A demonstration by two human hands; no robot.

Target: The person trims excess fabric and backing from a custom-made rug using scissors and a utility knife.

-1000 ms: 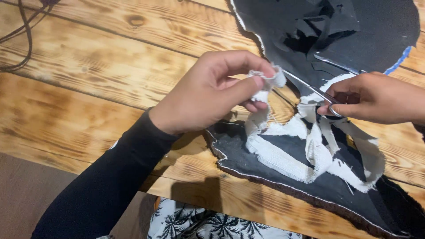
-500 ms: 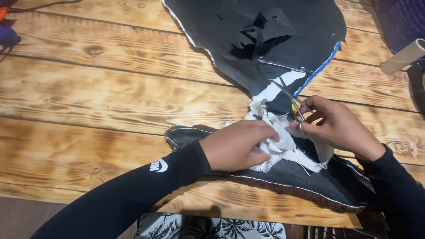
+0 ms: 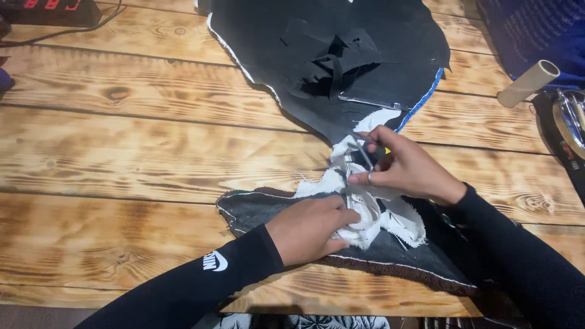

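One camera only, worn on the person's head, looking steeply down and forward over the wooden tabletop (image 3: 122, 158). It sits close: both forearms enter from the bottom edge, and the left hand (image 3: 308, 228) and right hand (image 3: 405, 167) meet just right of centre.

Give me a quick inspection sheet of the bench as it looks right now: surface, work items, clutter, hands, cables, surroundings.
Surface: wooden plank table, burnt-grain finish.
Job's things: black sheet material with loose black scraps on it; white frayed fabric strips lying on its near part; scissors.
Clutter: cardboard tube at the right edge.
Hands: left hand presses on the white strips; right hand holds the scissors at the strips.
Cables: black cable top left, running to a dark box.
Surroundings: blue cloth top right; patterned fabric at the near edge.
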